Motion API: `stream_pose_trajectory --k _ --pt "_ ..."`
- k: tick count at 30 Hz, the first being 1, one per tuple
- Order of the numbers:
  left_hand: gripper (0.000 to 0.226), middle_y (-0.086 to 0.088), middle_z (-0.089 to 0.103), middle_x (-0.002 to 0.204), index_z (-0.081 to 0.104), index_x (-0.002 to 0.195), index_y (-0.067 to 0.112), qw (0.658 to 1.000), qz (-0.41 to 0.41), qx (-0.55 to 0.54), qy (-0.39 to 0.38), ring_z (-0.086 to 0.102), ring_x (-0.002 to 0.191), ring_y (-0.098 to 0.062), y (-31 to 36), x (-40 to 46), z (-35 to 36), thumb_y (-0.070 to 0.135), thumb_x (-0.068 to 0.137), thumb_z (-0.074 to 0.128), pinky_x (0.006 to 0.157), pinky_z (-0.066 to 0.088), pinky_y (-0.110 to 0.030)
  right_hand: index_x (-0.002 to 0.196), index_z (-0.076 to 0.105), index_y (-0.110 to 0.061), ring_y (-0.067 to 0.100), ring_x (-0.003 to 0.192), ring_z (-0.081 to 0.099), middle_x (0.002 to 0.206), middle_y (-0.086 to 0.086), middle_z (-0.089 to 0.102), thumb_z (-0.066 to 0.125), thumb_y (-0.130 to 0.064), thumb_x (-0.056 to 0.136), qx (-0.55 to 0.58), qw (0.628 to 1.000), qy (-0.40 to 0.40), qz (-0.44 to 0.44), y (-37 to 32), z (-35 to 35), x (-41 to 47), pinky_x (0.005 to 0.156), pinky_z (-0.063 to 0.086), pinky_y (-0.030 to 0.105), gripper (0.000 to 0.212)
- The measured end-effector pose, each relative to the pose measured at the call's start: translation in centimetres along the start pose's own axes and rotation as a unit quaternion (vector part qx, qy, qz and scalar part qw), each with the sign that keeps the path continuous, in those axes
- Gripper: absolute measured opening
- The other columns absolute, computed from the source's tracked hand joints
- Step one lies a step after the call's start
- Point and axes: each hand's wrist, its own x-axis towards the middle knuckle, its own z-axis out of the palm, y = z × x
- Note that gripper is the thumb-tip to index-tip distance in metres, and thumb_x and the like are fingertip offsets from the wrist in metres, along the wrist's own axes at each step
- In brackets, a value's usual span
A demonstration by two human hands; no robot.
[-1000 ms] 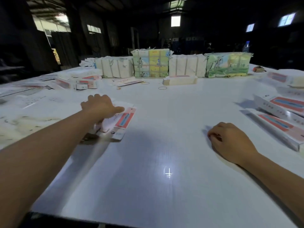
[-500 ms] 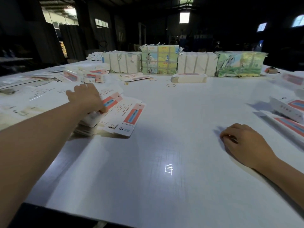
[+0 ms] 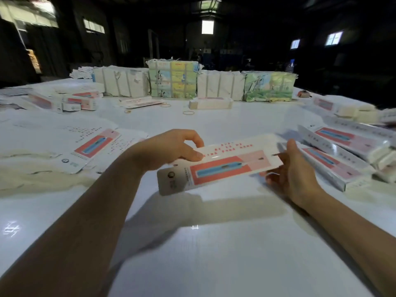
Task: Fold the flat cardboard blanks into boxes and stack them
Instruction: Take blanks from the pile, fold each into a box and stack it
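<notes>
A flat cardboard blank, white with a red and blue panel, hangs above the middle of the white table. My left hand pinches its left end, thumb on top. My right hand holds its right end, thumb on the upper edge and fingers beneath. A pile of more flat blanks lies to the left. Folded boxes lie side by side at the right.
Wrapped bundles stand in a row along the far edge. More folded boxes sit at the back left, one small white box and rubber bands in front of the bundles. Crumpled paper lies at the left.
My left hand lifted one blank off the left pile and carried it to the middle. My right hand rose from the table and took hold of its right end.
</notes>
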Motion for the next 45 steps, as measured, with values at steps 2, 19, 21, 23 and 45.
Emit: stream_pose_trajectory --k 2,19,21,23,45 --pt "0.013 0.003 0.069 0.097 0.060 0.097 0.027 0.999 -0.031 0.020 -0.034 0.070 0.082 -0.017 -1.1 0.0 1.3 0.019 0.087 0.064 0.067 0.058 -0.026 0.066 0.073 -0.017 0.020 0.049 0.060 0.069 0.009 0.071 0.043 -0.029 0.097 0.022 0.998 -0.057 0.008 0.1 0.0 -0.2 0.042 0.042 0.024 0.045" --pt "0.087 0.007 0.051 0.109 0.039 0.130 0.026 0.875 0.222 0.362 0.234 0.043 0.089 -0.009 -1.4 0.7 8.6 0.074 0.061 0.063 0.071 0.035 -0.023 0.076 0.076 -0.009 0.023 0.053 0.066 0.083 0.015 0.073 0.045 0.003 0.093 -0.009 0.984 -0.176 -0.019 -0.5 0.6 -1.1 0.043 0.052 0.026 0.037" --pt "0.083 0.008 0.052 0.103 0.042 0.124 0.026 0.862 0.228 0.383 0.242 0.041 0.082 -0.007 -1.2 0.5 8.7 0.075 0.060 0.061 0.067 0.035 -0.022 0.075 0.077 -0.017 0.024 0.052 0.066 0.080 0.014 0.073 0.047 0.004 0.093 -0.068 0.983 -0.165 -0.032 -0.6 0.5 -1.3 0.043 0.052 0.026 0.041" --pt "0.081 0.009 0.052 0.100 0.042 0.121 0.026 0.857 0.218 0.400 0.240 0.042 0.080 -0.007 -1.0 0.4 8.9 0.076 0.059 0.062 0.066 0.035 -0.021 0.075 0.077 -0.027 0.024 0.050 0.065 0.074 0.014 0.072 0.051 0.003 0.092 -0.121 0.979 -0.154 -0.063 -0.7 0.6 -1.6 0.043 0.052 0.026 0.043" --pt "0.067 0.010 0.056 0.107 0.044 0.113 0.029 0.908 0.105 0.356 0.195 0.055 0.086 -0.013 -0.7 0.4 7.9 0.068 0.064 0.067 0.069 0.047 -0.029 0.089 0.059 -0.019 0.008 0.044 0.054 0.065 0.003 0.064 0.066 -0.015 0.086 -0.234 0.957 0.088 -0.149 -1.4 0.6 -2.6 0.042 0.042 0.023 0.008"
